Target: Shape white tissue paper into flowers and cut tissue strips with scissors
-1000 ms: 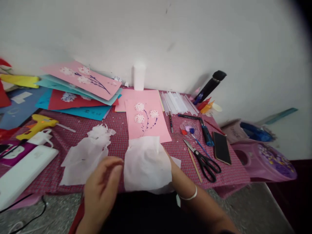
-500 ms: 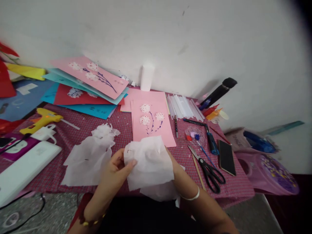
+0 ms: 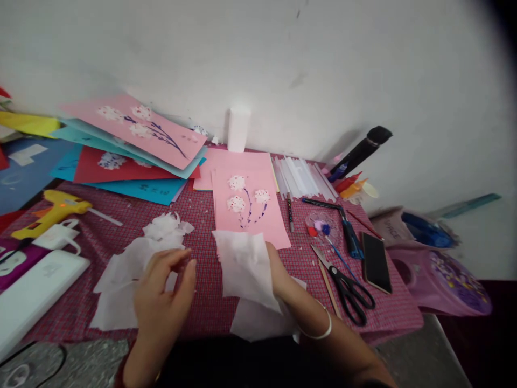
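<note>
My right hand (image 3: 278,272) holds a thin white tissue sheet (image 3: 245,267) over the front of the table; most of its fingers are hidden behind the sheet. Off to the left, my left hand (image 3: 165,291) is raised with thumb and fingers apart and nothing between them. Beneath and beside it lie torn white tissue sheets (image 3: 115,293) with a crumpled white tissue piece (image 3: 165,229) at their top. Another tissue sheet (image 3: 258,319) rests below the held one. Behind the hands is a pink card (image 3: 270,221) with three white speckled flowers and dark stems.
Black scissors (image 3: 346,285), a phone (image 3: 375,262), a blue cutter (image 3: 351,237) and a paint palette (image 3: 321,223) lie right. Clear sticks (image 3: 301,178) are behind. At left are a yellow glue gun (image 3: 60,210), a white power bank (image 3: 42,296) and stacked cards (image 3: 161,143).
My left hand has let go of the tissue sheet and moved left, its fingers opening. The sheet now hangs from my right hand alone. The view has shifted slightly.
</note>
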Action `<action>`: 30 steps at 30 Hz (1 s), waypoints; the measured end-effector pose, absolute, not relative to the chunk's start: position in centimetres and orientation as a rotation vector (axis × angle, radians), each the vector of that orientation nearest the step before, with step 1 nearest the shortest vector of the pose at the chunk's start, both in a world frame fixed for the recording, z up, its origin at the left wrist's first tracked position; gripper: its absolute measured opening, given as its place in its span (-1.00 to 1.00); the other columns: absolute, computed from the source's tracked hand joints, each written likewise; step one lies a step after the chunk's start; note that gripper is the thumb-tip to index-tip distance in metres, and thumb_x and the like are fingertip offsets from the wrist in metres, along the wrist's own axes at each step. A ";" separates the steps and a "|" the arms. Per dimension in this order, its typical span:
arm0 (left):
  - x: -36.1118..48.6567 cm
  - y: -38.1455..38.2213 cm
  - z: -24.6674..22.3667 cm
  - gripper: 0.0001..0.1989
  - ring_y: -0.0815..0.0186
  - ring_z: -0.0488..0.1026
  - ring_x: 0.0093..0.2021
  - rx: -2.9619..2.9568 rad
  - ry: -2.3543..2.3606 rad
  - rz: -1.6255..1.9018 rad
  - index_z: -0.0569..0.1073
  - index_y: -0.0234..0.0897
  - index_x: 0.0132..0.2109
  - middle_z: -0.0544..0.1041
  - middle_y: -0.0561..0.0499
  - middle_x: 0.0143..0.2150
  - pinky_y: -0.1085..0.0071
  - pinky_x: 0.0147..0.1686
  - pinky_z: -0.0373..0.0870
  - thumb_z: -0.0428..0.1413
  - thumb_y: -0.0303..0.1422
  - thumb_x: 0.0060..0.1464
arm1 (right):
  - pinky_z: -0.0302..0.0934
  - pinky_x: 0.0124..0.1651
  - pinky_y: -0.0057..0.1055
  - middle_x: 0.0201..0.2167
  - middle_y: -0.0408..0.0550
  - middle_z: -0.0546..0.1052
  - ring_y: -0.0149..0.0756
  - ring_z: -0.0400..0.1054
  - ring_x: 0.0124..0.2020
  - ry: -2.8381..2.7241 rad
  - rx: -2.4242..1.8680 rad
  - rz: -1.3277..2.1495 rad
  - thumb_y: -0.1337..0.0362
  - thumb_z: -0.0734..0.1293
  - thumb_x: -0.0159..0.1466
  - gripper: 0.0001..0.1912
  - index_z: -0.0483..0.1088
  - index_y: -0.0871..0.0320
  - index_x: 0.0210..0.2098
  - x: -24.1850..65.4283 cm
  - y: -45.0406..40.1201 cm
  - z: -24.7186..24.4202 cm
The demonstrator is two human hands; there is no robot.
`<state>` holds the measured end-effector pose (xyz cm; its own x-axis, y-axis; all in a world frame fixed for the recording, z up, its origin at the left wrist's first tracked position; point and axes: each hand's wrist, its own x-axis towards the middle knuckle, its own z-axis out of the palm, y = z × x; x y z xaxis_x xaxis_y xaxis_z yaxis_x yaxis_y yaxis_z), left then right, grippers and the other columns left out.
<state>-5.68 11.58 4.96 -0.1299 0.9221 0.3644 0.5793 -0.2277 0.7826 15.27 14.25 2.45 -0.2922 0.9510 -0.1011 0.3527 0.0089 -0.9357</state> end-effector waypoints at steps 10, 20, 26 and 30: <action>-1.8 10.7 7.5 -0.78 0.36 0.28 -0.47 2.096 1.307 0.878 0.25 -0.22 -0.44 0.31 0.12 -0.49 0.41 -0.46 0.19 0.14 -0.31 0.09 | 0.11 -0.28 -0.36 -0.33 -0.03 0.46 -0.23 0.29 -0.31 -2.362 -1.421 0.643 0.44 0.26 0.16 -0.86 0.33 0.16 -0.26 14.1 13.3 7.3; -1.2 11.1 7.1 -0.74 0.37 0.24 -0.50 1.997 1.470 0.744 0.20 -0.22 -0.48 0.25 0.11 -0.53 0.40 -0.48 0.09 -0.08 -0.37 0.21 | 0.19 -0.13 -0.29 -0.20 0.08 0.51 -0.18 0.35 -0.22 -2.376 -1.448 0.631 0.42 0.19 0.25 -0.73 0.32 0.22 -0.05 14.1 12.5 5.9; -1.3 11.0 7.3 -0.73 0.38 0.21 -0.49 1.632 1.368 0.776 0.26 -0.23 -0.45 0.24 0.14 -0.53 0.45 -0.49 0.14 -0.08 -0.30 0.23 | 0.10 0.18 -0.28 0.18 0.06 0.28 -0.23 0.20 0.15 -2.124 -1.142 1.027 0.49 0.27 0.11 -0.30 0.08 0.13 0.23 16.9 11.9 5.8; -1.0 10.9 7.2 -0.76 0.37 0.28 -0.45 1.619 1.287 0.758 0.33 -0.25 -0.43 0.32 0.11 -0.49 0.47 -0.45 0.21 -0.03 -0.32 0.21 | 0.20 0.04 -0.29 -0.03 0.02 0.39 -0.25 0.29 -0.03 -1.927 -1.100 1.103 0.33 0.34 0.17 -0.62 0.28 0.14 -0.02 17.6 11.4 7.0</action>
